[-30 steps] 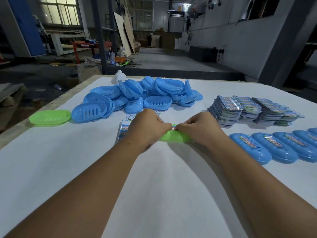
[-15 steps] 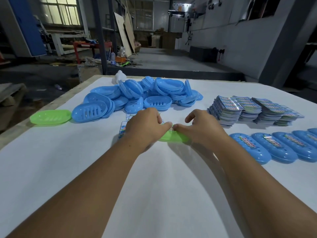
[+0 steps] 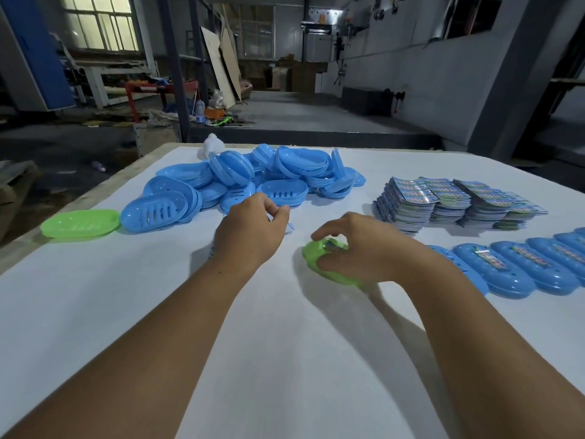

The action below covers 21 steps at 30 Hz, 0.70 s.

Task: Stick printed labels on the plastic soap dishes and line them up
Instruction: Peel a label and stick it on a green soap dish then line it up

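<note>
While the right hand (image 3: 357, 245) grips the labelled green soap dish (image 3: 319, 258), long axis running near-right to far-left, the left hand (image 3: 253, 229) hovers loosely curled, holding nothing visible.

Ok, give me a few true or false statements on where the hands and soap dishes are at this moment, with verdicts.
1. The right hand holds a green soap dish. True.
2. The left hand also grips that green dish. False: it is apart from the dish, over the table.
3. A second green dish lies at the left end of the blue dish pile. True.
4. The labelled row on the right is all green dishes. False: those visible are blue.
5. The label stacks sit beyond the labelled row. True.
</note>
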Motion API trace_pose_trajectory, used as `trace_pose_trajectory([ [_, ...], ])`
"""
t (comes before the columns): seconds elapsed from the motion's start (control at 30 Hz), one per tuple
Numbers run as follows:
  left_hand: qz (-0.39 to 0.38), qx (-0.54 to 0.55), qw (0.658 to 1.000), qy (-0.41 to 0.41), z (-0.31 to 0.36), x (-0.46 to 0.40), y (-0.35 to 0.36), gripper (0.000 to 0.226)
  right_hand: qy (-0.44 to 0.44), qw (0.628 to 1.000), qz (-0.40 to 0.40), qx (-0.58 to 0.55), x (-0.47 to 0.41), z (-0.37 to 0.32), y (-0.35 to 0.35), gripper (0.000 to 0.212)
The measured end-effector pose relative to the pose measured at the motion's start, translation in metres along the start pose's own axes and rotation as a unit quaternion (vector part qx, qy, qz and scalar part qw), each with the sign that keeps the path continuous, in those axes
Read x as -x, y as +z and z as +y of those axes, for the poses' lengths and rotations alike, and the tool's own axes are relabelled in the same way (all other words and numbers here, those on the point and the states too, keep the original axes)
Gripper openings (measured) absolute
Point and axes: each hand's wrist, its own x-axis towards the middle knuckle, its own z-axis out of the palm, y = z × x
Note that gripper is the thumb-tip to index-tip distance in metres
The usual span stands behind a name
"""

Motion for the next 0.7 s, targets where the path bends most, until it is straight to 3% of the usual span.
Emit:
trace_pose_trajectory([
  [0.27, -0.010, -0.013, 1.000, -0.006, 0.002, 0.002, -0.002, 0.025, 0.152, 0.987, -0.047, 0.026, 0.023, 0.044, -0.033, 0.050],
  [0.7, -0.026, -0.024, 0.999, -0.019, 0.003, 0.001, -0.006, 0.024, 0.156, 0.988, -0.015, 0.007, 0.013, 0.065, -0.029, 0.035],
])
